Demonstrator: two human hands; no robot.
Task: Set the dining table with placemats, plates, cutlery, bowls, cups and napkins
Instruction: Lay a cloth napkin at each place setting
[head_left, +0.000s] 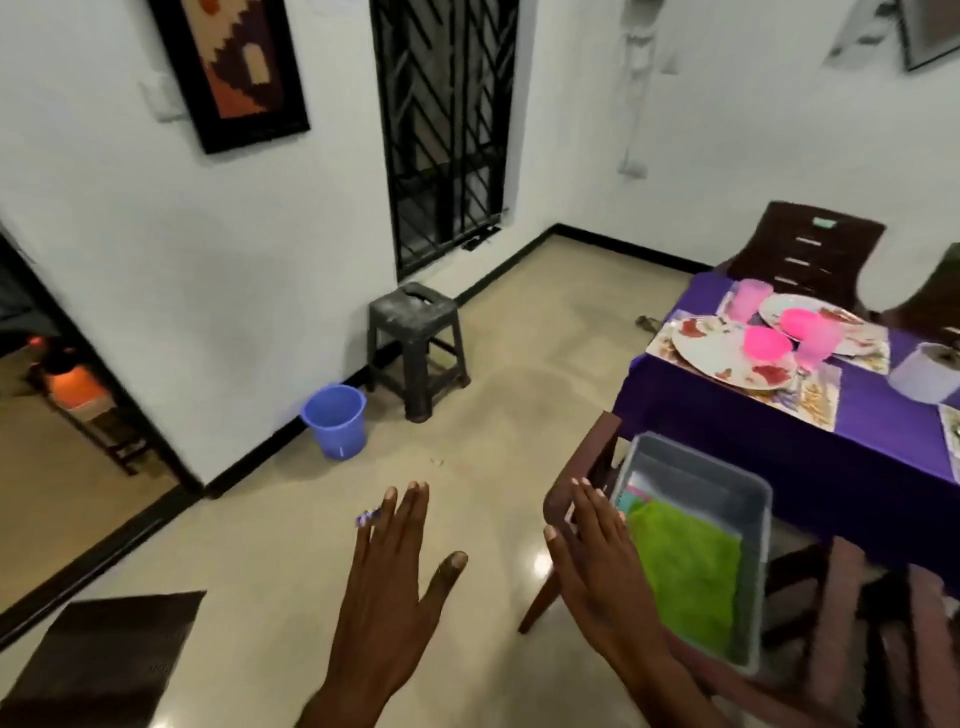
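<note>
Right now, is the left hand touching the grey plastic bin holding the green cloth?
Apart. The head view shows the open left hand over bare floor, with the right hand between it and the grey plastic bin.

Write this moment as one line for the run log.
left hand: open, empty | right hand: open, empty | grey tray: on chair, green cloth inside | table: partly set

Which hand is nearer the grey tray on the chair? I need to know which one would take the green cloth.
Right. The right hand overlaps the grey tray's near edge; the left hand hovers over the floor, apart.
</note>
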